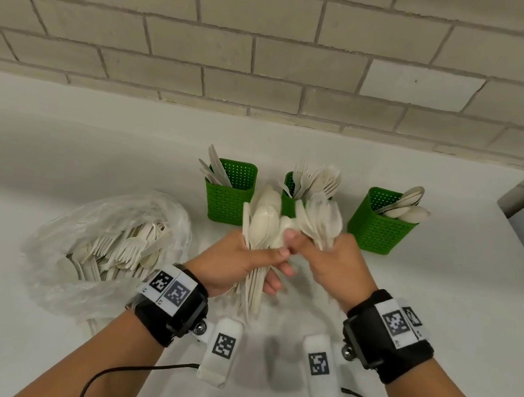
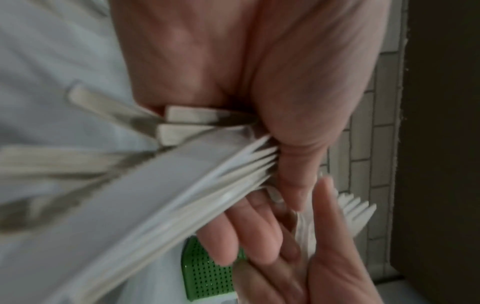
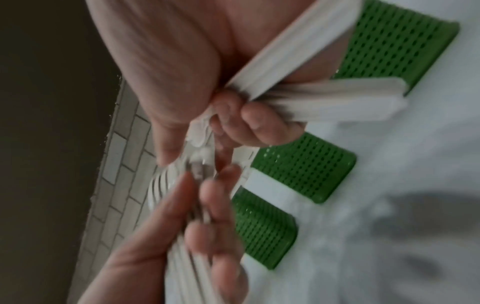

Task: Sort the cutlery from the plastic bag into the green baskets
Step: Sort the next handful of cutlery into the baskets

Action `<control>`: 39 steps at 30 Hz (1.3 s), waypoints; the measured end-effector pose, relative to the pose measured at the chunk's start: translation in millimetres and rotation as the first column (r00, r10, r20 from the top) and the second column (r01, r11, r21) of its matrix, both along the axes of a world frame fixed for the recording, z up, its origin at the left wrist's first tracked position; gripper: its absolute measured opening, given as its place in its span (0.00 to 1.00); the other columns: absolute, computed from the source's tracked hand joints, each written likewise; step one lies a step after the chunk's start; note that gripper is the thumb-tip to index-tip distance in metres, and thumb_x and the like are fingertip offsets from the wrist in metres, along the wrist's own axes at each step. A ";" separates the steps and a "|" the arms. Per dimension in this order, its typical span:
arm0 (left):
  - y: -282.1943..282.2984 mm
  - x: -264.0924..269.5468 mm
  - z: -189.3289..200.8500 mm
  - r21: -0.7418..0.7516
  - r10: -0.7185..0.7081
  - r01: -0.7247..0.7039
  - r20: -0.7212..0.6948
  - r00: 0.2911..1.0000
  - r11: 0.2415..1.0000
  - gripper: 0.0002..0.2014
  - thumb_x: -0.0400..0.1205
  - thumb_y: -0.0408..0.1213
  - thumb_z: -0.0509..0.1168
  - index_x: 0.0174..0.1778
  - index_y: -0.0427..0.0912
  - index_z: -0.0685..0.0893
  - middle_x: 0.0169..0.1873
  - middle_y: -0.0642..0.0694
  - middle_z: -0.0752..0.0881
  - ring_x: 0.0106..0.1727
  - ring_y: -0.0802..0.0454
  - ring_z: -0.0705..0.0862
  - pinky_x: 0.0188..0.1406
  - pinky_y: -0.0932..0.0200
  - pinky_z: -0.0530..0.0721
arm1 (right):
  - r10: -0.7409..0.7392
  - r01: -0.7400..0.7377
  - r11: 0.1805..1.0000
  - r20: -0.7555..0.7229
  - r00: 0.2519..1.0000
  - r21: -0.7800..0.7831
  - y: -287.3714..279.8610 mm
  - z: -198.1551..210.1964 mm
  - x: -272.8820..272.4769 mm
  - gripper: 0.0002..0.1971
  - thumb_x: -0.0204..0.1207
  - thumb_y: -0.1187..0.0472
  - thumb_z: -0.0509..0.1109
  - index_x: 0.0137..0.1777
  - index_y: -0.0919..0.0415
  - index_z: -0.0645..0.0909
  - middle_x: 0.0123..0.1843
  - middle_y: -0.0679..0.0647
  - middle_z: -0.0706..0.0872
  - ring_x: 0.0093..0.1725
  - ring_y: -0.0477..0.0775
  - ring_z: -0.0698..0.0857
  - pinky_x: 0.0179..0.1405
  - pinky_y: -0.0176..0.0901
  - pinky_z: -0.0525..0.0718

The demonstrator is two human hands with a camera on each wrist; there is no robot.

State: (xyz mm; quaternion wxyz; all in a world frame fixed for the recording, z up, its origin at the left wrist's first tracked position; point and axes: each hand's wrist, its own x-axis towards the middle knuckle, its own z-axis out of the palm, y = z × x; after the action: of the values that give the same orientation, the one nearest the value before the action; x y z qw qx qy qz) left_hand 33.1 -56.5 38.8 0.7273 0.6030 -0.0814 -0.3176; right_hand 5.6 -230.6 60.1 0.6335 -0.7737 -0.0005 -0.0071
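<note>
Both hands hover just in front of the middle green basket (image 1: pixel 288 202), the landmark here, and both are full. The left hand (image 1: pixel 236 263) is curled round a thick bundle of spoons (image 1: pixel 262 222), bowls up and handles hanging below the fist toward the white counter (image 1: pixel 55 148). The right hand (image 1: pixel 336 265) is clenched on a smaller bunch of forks (image 1: pixel 322 221) whose tines fan out right in front of that basket. The hands touch at the fingertips, so a transfer or a separating pull seems to be under way — and that is where trouble could start. The pieces are thin, smooth and stacked loosely; if either grip eases while the bunches slide against each other, a few could slip and scatter on the counter, or a spoon could ride along with the forks and land in the wrong basket. The middle basket already holds forks, the knife basket (image 1: pixel 228 196) stands to its left and the spoon basket (image 1: pixel 379 227) to its right — all three near each other, so a hasty drop could tip one or miss its mouth. Left of the landmark and nearer the person, the plastic bag (image 1: pixel 102 241) lies open with much cutlery left inside.
</note>
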 end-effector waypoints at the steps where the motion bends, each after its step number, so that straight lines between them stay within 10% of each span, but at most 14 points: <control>1: -3.1 -2.2 0.4 0.001 -0.020 0.020 0.018 1.000 1.000 0.15 0.75 0.40 0.70 0.55 0.38 0.86 0.39 0.38 0.90 0.32 0.47 0.88 0.34 0.54 0.89 | 0.034 -0.034 0.999 0.018 0.999 0.012 5.6 -0.5 -0.8 0.09 0.77 0.59 0.75 0.39 0.64 0.85 0.32 0.54 0.89 0.34 0.46 0.87 0.36 0.36 0.85; 7: -2.1 -1.5 -5.2 -0.063 0.193 -0.193 0.004 0.981 0.979 0.09 0.82 0.30 0.67 0.56 0.32 0.86 0.46 0.31 0.89 0.36 0.45 0.90 0.33 0.52 0.90 | -0.227 0.229 0.937 -0.036 0.973 0.264 2.6 -3.8 7.4 0.09 0.78 0.62 0.73 0.37 0.59 0.81 0.20 0.40 0.77 0.19 0.38 0.73 0.22 0.28 0.70; 12: -9.1 -8.4 -4.2 -0.096 0.140 -0.133 0.069 0.988 0.986 0.10 0.81 0.35 0.68 0.56 0.36 0.86 0.41 0.35 0.88 0.28 0.47 0.83 0.24 0.57 0.82 | -0.071 0.109 0.942 -0.129 0.989 0.319 13.2 0.2 0.4 0.07 0.71 0.67 0.78 0.45 0.67 0.83 0.30 0.55 0.83 0.24 0.47 0.79 0.19 0.33 0.74; 19: -6.9 -7.8 -7.7 0.048 0.130 -0.128 -0.022 0.991 0.991 0.12 0.84 0.37 0.67 0.55 0.31 0.85 0.37 0.40 0.88 0.31 0.46 0.87 0.29 0.52 0.89 | -0.365 0.363 0.899 -0.040 0.930 0.244 8.6 -3.8 11.9 0.12 0.77 0.55 0.74 0.34 0.57 0.80 0.23 0.48 0.81 0.28 0.49 0.82 0.40 0.50 0.84; 23: -7.6 -4.3 -7.5 0.207 0.080 -0.127 0.220 0.972 0.970 0.07 0.83 0.28 0.67 0.38 0.36 0.85 0.22 0.47 0.80 0.21 0.53 0.76 0.22 0.58 0.79 | -0.003 0.005 0.999 -0.025 1.000 0.055 12.9 0.2 3.7 0.10 0.66 0.59 0.84 0.43 0.62 0.88 0.40 0.55 0.92 0.42 0.55 0.91 0.46 0.49 0.88; 26: -11.1 -7.7 -1.2 0.241 -0.032 -0.044 0.303 0.953 0.970 0.11 0.83 0.24 0.64 0.38 0.41 0.83 0.19 0.51 0.78 0.22 0.55 0.75 0.25 0.61 0.77 | -0.003 0.004 1.000 -0.034 0.999 0.013 16.3 -6.8 3.7 0.13 0.64 0.61 0.85 0.47 0.59 0.90 0.45 0.55 0.93 0.49 0.54 0.91 0.52 0.54 0.89; 30: -8.8 -11.8 0.4 0.020 0.008 -0.011 0.191 0.982 1.000 0.08 0.88 0.32 0.59 0.48 0.35 0.82 0.34 0.46 0.84 0.29 0.52 0.82 0.33 0.58 0.84 | -0.113 0.114 0.967 -0.016 0.993 0.227 16.5 -1.4 2.9 0.03 0.73 0.68 0.78 0.39 0.66 0.87 0.32 0.59 0.88 0.26 0.50 0.85 0.29 0.40 0.83; 34: -8.9 -13.8 4.9 -0.051 0.017 -0.013 0.070 0.997 0.999 0.17 0.90 0.38 0.54 0.60 0.28 0.82 0.42 0.40 0.88 0.29 0.49 0.82 0.24 0.56 0.84 | -0.169 0.187 0.916 -0.082 0.982 0.355 13.9 -2.5 4.3 0.07 0.78 0.66 0.72 0.42 0.70 0.85 0.27 0.54 0.86 0.21 0.47 0.78 0.26 0.38 0.76; 39: -9.4 -10.7 9.5 0.069 -0.014 0.004 0.136 0.991 0.998 0.21 0.91 0.38 0.53 0.37 0.33 0.81 0.22 0.46 0.81 0.17 0.53 0.73 0.16 0.63 0.69 | -0.042 0.081 0.904 -0.101 0.994 0.420 22.5 -9.7 -2.9 0.13 0.67 0.64 0.81 0.44 0.75 0.84 0.30 0.66 0.83 0.22 0.54 0.74 0.22 0.40 0.77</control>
State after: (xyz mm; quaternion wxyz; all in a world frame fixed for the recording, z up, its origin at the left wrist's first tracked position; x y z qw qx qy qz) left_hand 22.4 -65.9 48.4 0.6975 0.6475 -0.1225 -0.2816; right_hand 2.7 -208.1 50.4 0.7851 -0.6170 0.0539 0.0077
